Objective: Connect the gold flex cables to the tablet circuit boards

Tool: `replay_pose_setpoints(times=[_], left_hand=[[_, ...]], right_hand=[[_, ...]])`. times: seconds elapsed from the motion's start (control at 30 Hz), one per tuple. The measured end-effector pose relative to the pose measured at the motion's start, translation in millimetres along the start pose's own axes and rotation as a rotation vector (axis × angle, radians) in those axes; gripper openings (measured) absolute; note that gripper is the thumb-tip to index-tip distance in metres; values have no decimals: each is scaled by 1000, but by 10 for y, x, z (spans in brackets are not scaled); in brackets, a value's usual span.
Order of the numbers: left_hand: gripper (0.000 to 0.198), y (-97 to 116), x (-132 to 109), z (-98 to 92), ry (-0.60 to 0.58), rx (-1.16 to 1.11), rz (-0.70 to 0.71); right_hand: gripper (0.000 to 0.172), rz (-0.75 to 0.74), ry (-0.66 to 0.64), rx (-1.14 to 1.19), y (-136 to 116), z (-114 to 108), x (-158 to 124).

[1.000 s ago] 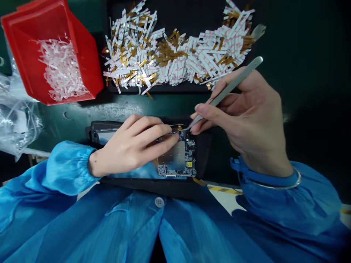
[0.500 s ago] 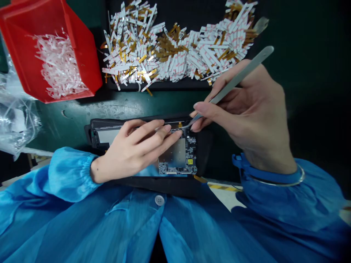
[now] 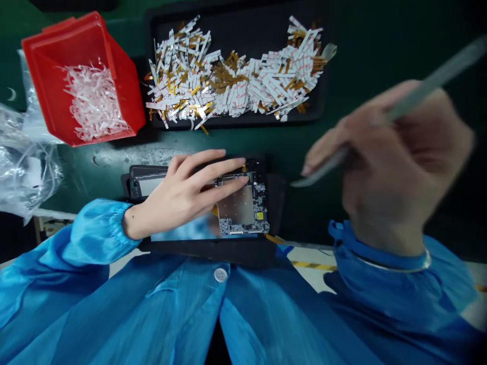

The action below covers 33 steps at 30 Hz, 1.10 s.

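My left hand (image 3: pixel 190 195) lies across an opened tablet-like device (image 3: pixel 146 185), palm down with the fingers stretched out and apart. Its fingertips rest at the upper edge of a circuit board (image 3: pixel 260 198), which has a silver plate (image 3: pixel 243 208) and a small yellow square on it. A small gold flex piece shows just past the fingertips. Blurred by motion, my right hand (image 3: pixel 403 167) grips metal tweezers (image 3: pixel 443 73) to the right of the device, their bent tip apart from it. I cannot make out anything in the tip.
A black tray (image 3: pixel 262 30) at the back holds a heap of white and gold flex strips (image 3: pixel 243 94). On the left stands a red bin (image 3: pixel 131 96) with curly translucent scraps (image 3: pixel 95 104), beside clear plastic bags (image 3: pixel 26 167). The device rests on a dark pad (image 3: pixel 279 203).
My right hand and the tweezers have moved away from the board, to the right. The left hand stays on the device, its fingers spread slightly more. The view has shifted a little.
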<state>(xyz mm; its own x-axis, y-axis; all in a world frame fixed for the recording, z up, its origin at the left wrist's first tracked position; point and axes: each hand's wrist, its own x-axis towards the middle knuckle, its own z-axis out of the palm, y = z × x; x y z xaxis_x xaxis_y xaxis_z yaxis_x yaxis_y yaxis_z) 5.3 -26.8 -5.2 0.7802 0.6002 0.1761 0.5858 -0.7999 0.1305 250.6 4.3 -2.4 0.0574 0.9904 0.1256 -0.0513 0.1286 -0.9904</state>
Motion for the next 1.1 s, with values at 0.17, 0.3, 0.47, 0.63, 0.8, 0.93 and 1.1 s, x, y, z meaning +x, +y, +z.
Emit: replay_pose_setpoints(times=[0.17, 0.3, 0.47, 0.63, 0.8, 0.93, 1.1], left_hand=[[32, 10, 2, 45, 14, -103, 3], [28, 17, 5, 23, 2, -48, 54], [23, -73, 134, -48, 56, -335, -161], [21, -162, 332, -2, 123, -581, -258], [12, -124, 319, 64, 126, -304, -208], [24, -55, 278, 17, 57, -74, -134], [25, 92, 302, -49, 54, -9, -50]], right_hand=[[28, 132, 0, -195, -157, -349, -556], [10, 326, -171, -408, -155, -415, -1098], [12, 286, -33, -379, 6, -181, -1488], [8, 178, 146, -355, 161, -20, -1592], [14, -4, 197, -450, 240, 34, -1617], [14, -26, 252, -477, 258, 96, -1624], [13, -61, 263, -463, 293, 142, -1612]])
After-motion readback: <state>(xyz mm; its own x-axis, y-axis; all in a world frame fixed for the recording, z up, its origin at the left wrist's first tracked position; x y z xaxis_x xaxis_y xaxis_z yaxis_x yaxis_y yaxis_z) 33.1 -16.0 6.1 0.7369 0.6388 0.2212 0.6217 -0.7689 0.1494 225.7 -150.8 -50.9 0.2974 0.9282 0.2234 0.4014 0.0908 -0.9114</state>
